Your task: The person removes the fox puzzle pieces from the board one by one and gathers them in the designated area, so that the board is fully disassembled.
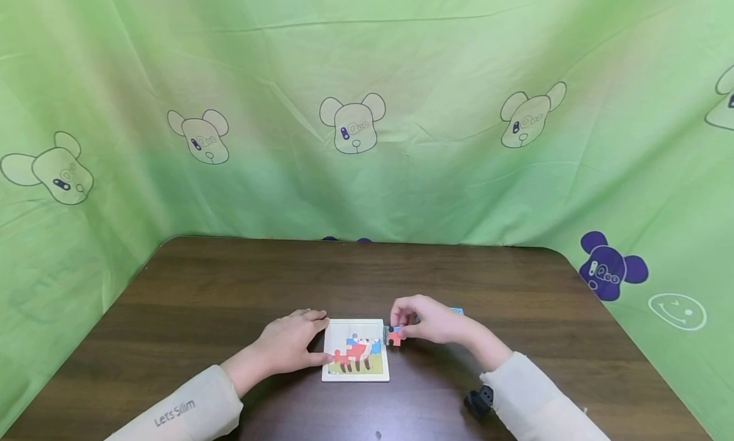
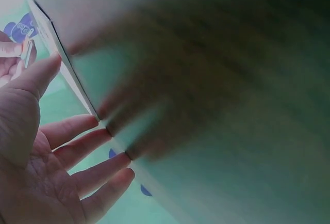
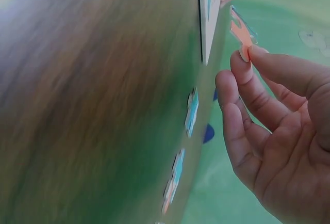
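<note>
A square puzzle tray (image 1: 356,378) with a pale raised rim lies on the table, partly filled with joined pieces that picture a red animal on grass. My left hand (image 1: 292,342) rests at its left side, fingers spread, the thumb and fingertips right at the rim. In the left wrist view those fingers (image 2: 85,182) are stretched out along the tabletop. Just right of the tray my right hand (image 1: 427,318) pinches a red and blue puzzle piece (image 1: 394,336) between thumb and fingertips. The right wrist view shows this piece (image 3: 241,32) tilted and raised above the tabletop.
Loose puzzle pieces (image 3: 192,113) lie on the table beneath the right hand; a blue one (image 1: 457,311) peeks out behind the right wrist. A small black object (image 1: 478,401) is by the right sleeve. Green printed cloth (image 1: 367,192) hangs behind the wooden table (image 1: 258,269).
</note>
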`<state>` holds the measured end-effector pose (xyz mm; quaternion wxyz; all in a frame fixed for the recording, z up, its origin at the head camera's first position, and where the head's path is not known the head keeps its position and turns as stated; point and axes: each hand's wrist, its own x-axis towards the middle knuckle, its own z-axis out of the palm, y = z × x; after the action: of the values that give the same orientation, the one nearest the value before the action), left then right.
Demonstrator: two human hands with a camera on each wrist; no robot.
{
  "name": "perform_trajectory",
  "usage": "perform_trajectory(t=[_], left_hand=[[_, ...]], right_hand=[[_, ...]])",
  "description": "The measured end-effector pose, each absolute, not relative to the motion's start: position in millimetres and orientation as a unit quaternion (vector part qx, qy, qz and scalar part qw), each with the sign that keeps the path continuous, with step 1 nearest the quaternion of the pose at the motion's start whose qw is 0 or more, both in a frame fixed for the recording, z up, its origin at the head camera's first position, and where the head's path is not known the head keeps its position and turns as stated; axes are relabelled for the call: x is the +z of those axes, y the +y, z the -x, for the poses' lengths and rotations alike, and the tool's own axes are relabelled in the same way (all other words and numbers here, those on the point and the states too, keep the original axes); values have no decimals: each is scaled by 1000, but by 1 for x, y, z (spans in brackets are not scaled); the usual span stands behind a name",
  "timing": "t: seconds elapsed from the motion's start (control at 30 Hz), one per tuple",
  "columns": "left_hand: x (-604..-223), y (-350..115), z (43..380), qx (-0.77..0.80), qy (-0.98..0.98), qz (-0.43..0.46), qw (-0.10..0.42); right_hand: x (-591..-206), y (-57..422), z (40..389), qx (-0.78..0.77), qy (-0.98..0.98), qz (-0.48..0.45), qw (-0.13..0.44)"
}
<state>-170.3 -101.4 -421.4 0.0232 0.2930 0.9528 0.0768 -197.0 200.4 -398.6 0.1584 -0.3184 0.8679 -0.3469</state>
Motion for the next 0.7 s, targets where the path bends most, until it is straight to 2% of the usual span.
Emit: perform_trajectory(t=[0.7], left_hand=[[-421,-102,170,76,952,-298,19]], right_hand=[[-404,229,192,-345,874,291,180]])
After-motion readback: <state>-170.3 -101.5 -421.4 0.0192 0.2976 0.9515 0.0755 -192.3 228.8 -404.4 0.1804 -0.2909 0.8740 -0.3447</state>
